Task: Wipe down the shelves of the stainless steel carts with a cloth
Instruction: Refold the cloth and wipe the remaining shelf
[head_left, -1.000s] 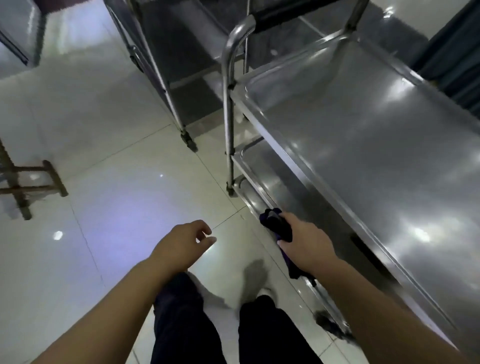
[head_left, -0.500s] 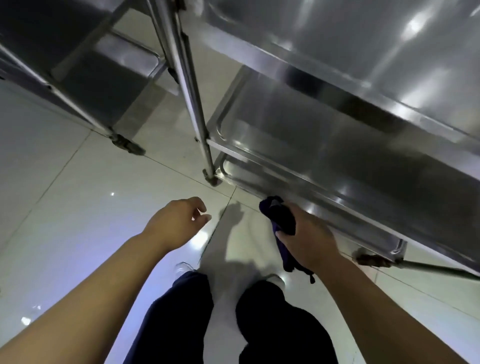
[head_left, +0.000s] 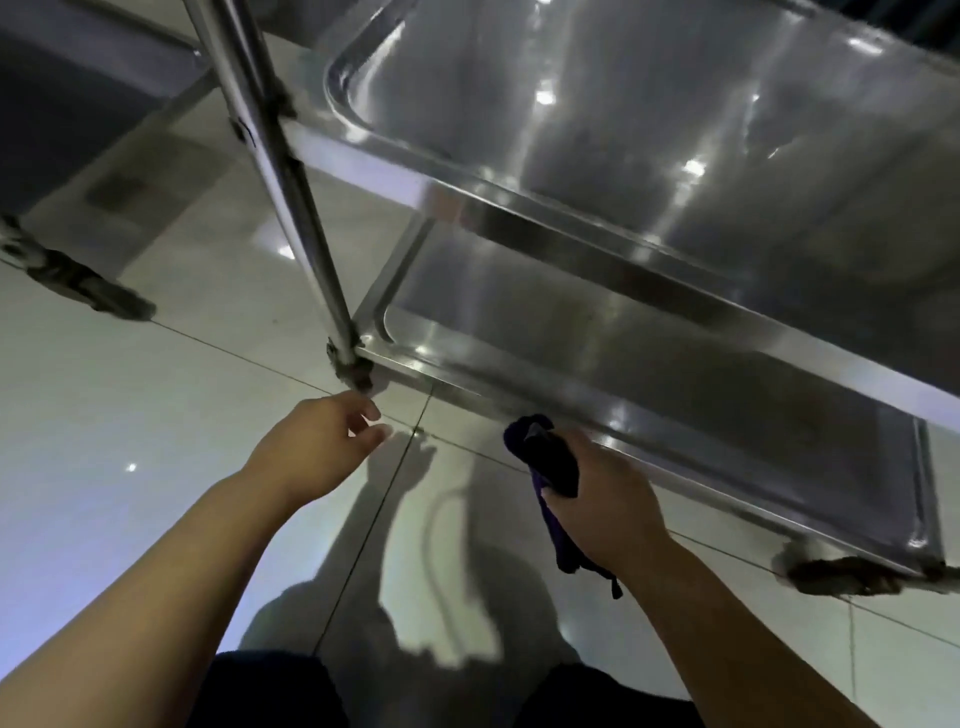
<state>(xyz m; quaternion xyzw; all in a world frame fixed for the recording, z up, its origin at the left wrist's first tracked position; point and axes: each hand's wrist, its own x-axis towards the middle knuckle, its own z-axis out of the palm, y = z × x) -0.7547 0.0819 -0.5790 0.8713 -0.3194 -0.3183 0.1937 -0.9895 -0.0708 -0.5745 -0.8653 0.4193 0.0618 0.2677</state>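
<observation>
1. At the far left stands a second stainless steel cart (head_left: 78, 98), only partly in frame, with one dark caster (head_left: 83, 288) on the glossy pale tiled floor (head_left: 130, 519).
2. The left hand (head_left: 317, 452) hangs over the floor near the corner of the near cart. Its fingers (head_left: 371, 413) are loosely curled, a little apart, and hold nothing.
3. The near cart's round steel upright post (head_left: 291, 208) looks rigid. It is a likely place to steady the cart, which will probably roll on its casters when pushed.
4. The dark purple cloth (head_left: 550, 460) is bunched just in front of the lower shelf's near rim; I cannot tell whether it touches. It looks light and limp, best held as a wad in the palm. One tail dangles below the hand.
5. The right hand (head_left: 608, 501) grips that wad, with its fingers curled round it.
6. The upper stainless steel shelf (head_left: 675, 130) and the lower stainless steel shelf (head_left: 649, 338) look stiff, smooth and slick, with raised rims where dirt could lodge.
7. Count: two carts, two shelves of the near cart in view, one cloth, two hands, three casters.
</observation>
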